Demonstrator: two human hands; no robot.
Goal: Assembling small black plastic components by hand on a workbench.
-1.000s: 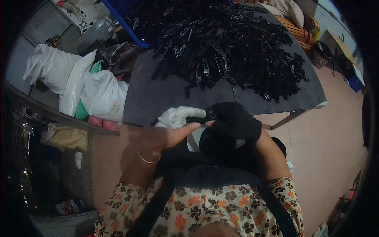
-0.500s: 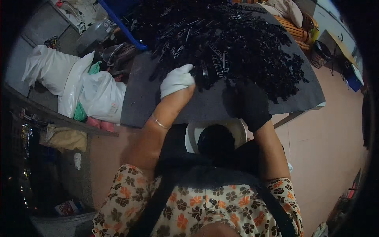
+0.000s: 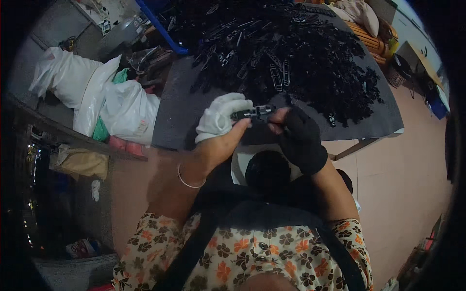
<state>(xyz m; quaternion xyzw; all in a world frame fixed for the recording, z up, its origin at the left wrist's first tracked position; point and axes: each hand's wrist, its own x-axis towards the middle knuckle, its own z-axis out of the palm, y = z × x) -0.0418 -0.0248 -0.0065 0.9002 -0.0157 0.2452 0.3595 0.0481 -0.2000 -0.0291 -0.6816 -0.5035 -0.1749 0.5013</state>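
In front of me, just above the table's near edge, my left hand [image 3: 224,118] in a white glove is closed around a small black plastic part [image 3: 256,113]. The part lies roughly level and sticks out to the right of the thumb. My right hand [image 3: 304,140], in a black glove with bare fingertips, pinches at the part's right end. Exactly what those fingertips grip is hard to make out. Beyond both hands, a wide heap of black plastic parts [image 3: 315,63] covers much of the grey tabletop [image 3: 177,102].
A white bucket [image 3: 238,167] with something dark inside stands below the table edge, between my legs. White plastic sacks [image 3: 128,109] lie to the left. A blue crate edge [image 3: 162,29] rises at the far left of the heap. A dark basket [image 3: 399,72] is at the right.
Both hands have come together over the near table edge. The left hand moved back from the heap, and the black plastic part now shows between the hands.
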